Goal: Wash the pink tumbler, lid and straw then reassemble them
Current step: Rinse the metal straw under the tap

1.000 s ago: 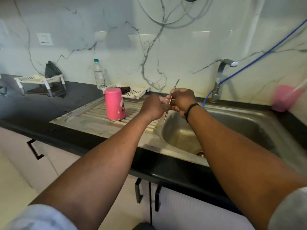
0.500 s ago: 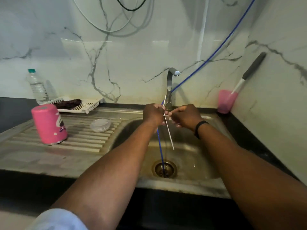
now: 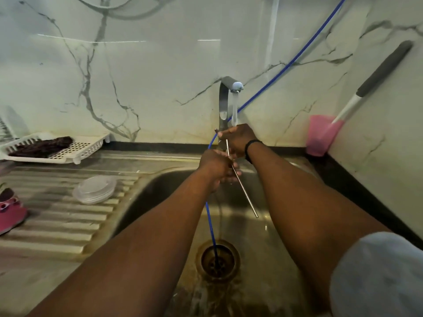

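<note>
Your left hand [image 3: 216, 167] and right hand [image 3: 238, 139] both grip the metal straw [image 3: 242, 191] under the running tap [image 3: 229, 92]. Lid [image 3: 95, 189] sits on the drainboard; tumbler [image 3: 10, 211], prob. upside down, at frame edge.

No text, label, brand, number or sign can be read on anything here.

straw [image 3: 242, 186] thin shiny metal; sink [image 3: 270, 225] dull stained steel; lid [image 3: 95, 189] clear plastic.

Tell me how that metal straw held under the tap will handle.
Probably stiff: the metal straw stays straight though held only near its top by both hands. Likely slippery, since water runs from the tap over the right hand and left hand. Thin and round, it would probably roll if laid down.
</note>
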